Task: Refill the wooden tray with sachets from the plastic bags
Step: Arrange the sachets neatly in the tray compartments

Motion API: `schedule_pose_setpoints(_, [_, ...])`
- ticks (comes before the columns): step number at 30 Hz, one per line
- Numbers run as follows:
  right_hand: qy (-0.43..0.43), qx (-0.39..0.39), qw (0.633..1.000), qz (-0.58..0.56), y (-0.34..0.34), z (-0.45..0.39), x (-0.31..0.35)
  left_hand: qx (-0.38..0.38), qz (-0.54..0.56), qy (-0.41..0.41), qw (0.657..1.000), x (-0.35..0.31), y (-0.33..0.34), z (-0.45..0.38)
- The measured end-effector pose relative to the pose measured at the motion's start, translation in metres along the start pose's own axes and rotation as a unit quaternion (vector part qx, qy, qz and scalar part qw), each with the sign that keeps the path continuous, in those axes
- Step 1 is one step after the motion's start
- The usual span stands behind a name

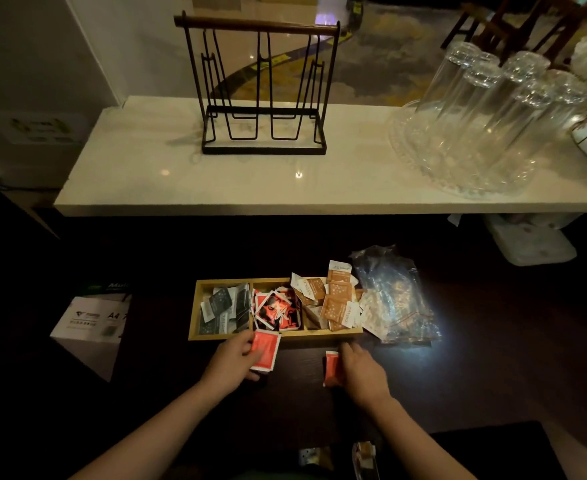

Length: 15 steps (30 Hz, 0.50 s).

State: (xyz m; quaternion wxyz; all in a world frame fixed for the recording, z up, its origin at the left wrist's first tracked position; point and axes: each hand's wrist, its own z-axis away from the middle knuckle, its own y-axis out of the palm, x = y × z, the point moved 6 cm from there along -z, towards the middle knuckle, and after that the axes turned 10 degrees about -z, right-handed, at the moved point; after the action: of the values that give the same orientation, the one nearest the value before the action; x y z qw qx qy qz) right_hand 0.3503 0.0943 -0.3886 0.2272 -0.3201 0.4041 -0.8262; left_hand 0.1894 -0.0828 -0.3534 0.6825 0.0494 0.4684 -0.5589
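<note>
One wooden tray, one plastic bag, two hand-held red sachets.

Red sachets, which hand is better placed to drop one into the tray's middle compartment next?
Probably the left hand. Its red sachet already touches the wooden tray just below the red middle compartment; the right hand holds its sachet farther back.
</note>
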Motion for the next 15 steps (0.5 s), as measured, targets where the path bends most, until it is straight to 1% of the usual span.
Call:
schedule_pose_setpoints(1, [-0.001,0.022,0.999,-0.032,-0.001,-0.001,0.004,0.009,0.020,-0.009,1.000,0.000,0.001,0.001])
schedule_pose_setpoints(3, [-0.011,0.066,0.984,-0.166,-0.004,0.001,0.020,0.022,0.044,-0.020,0.999,-0.001,0.002,0.003])
schedule_pose_setpoints(4, [-0.026,0.082,0.964,-0.250,-0.008,0.004,0.032,0.024,0.060,-0.026,0.998,-0.003,0.002,0.005])
schedule_pose_setpoints(6, [-0.061,0.095,0.912,-0.394,-0.018,0.011,0.061,0.035,0.102,-0.031,0.994,-0.005,0.002,0.007])
schedule_pose_setpoints(7, [-0.079,0.089,0.896,-0.427,-0.024,0.012,0.074,0.051,0.122,-0.025,0.991,-0.007,0.004,0.009])
schedule_pose_setpoints(9, [-0.108,0.060,0.882,-0.455,-0.031,0.011,0.094,0.099,0.158,-0.003,0.982,-0.017,0.008,0.013])
schedule_pose_setpoints(10, [-0.113,0.039,0.877,-0.466,-0.035,0.008,0.102,0.113,0.158,0.008,0.981,-0.022,0.008,0.015])
schedule_pose_setpoints(11, [-0.117,0.017,0.873,-0.473,-0.040,0.003,0.107,0.106,0.134,0.022,0.985,-0.028,0.005,0.014])
schedule_pose_setpoints(12, [-0.119,-0.008,0.873,-0.473,-0.046,-0.003,0.110,0.067,0.069,0.043,0.994,-0.033,-0.003,0.010])
schedule_pose_setpoints(13, [-0.122,-0.034,0.875,-0.467,-0.054,-0.009,0.113,0.003,-0.028,0.071,0.997,-0.037,-0.015,0.004])
schedule_pose_setpoints(14, [-0.128,-0.054,0.882,-0.451,-0.062,-0.015,0.115,-0.074,-0.136,0.105,0.982,-0.042,-0.028,-0.003])
schedule_pose_setpoints(15, [-0.134,-0.069,0.894,-0.421,-0.068,-0.021,0.117,-0.151,-0.231,0.144,0.950,-0.048,-0.041,-0.007])
